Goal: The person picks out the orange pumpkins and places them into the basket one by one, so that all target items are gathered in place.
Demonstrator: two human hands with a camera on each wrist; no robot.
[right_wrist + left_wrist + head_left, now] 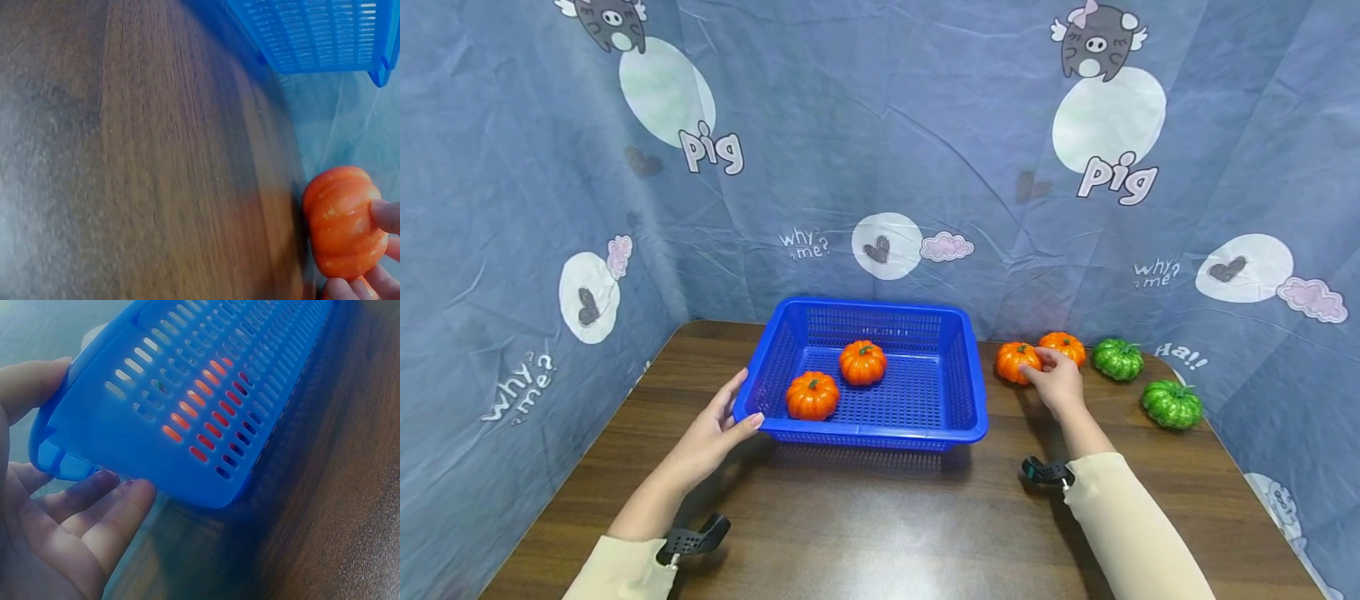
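A blue plastic basket (880, 432) with slotted walls stands at the back of the table. My left hand (711, 433) grips its near left corner, thumb over the rim and fingers against the outside; the left wrist view shows this hold on the basket (125, 462). Two small orange pumpkins (812, 397) lie inside, one nearer the front left. To the right of the basket, my right hand (1060, 387) pinches another orange pumpkin (1017, 364) between thumb and fingers. In the right wrist view that pumpkin (344, 225) sits at the lower right, partly covered by fingertips.
Just behind the right hand lies one more orange pumpkin (1066, 344). Farther right are two green pumpkins (1117, 359), one nearer the table's right edge. A blue printed cloth (880, 150) hangs behind and beside the brown wooden table (880, 525).
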